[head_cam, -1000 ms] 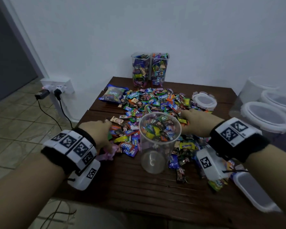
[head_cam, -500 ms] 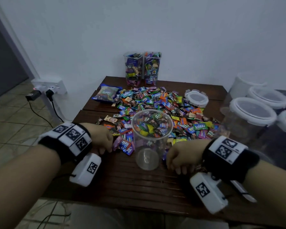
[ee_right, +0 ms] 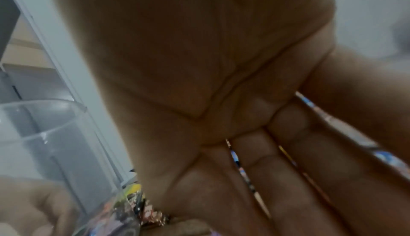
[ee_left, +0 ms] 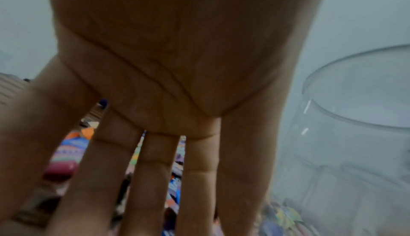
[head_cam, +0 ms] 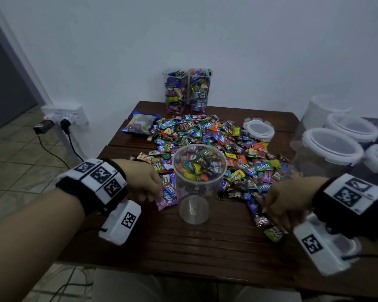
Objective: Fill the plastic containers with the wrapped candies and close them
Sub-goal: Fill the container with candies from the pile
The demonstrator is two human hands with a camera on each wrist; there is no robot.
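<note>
A clear round container (head_cam: 198,186) stands open and empty on the wooden table (head_cam: 205,249), in front of a wide pile of wrapped candies (head_cam: 218,144). My left hand (head_cam: 147,188) lies just left of the container, palm down, with straight, spread fingers (ee_left: 153,187) resting on candies at the pile's near-left edge; the container wall (ee_left: 355,134) is close beside it. My right hand (head_cam: 279,205) is to the container's right, fingers (ee_right: 266,178) stretched over a few loose candies (head_cam: 262,220). Neither hand grips anything that I can see.
Two tall square containers full of candies (head_cam: 187,92) stand at the back by the wall. A candy bag (head_cam: 140,125) lies back left, a round lid (head_cam: 259,128) back right. Several lidded empty containers (head_cam: 332,147) crowd the right side. A wall socket (head_cam: 63,115) is left.
My right hand came back from the far pile to the near right of the container, with a few candies trailing toward me. The left hand stayed beside the container.
</note>
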